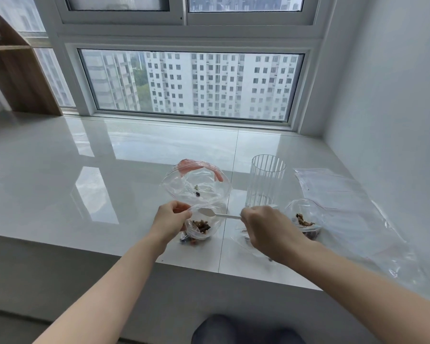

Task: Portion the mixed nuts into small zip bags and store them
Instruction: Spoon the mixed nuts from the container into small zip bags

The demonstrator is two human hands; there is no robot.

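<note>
My left hand (170, 218) pinches the rim of a small clear zip bag (201, 225), holding its mouth open; nuts lie in its bottom. My right hand (268, 232) grips the handle of a white plastic spoon (215, 213) whose bowl sits over that bag's mouth. Behind stands a large clear bag (196, 183) with a pink zip strip, open, with only a few nut pieces inside. A second small bag of nuts (304, 219) lies to the right of my right hand.
A tall ribbed clear glass (266, 181) stands right of the large bag. Flat clear zip bags (338, 194) lie along the right wall. The white glossy sill (85, 170) ends in an edge near me; a wooden shelf (18, 70) stands far left.
</note>
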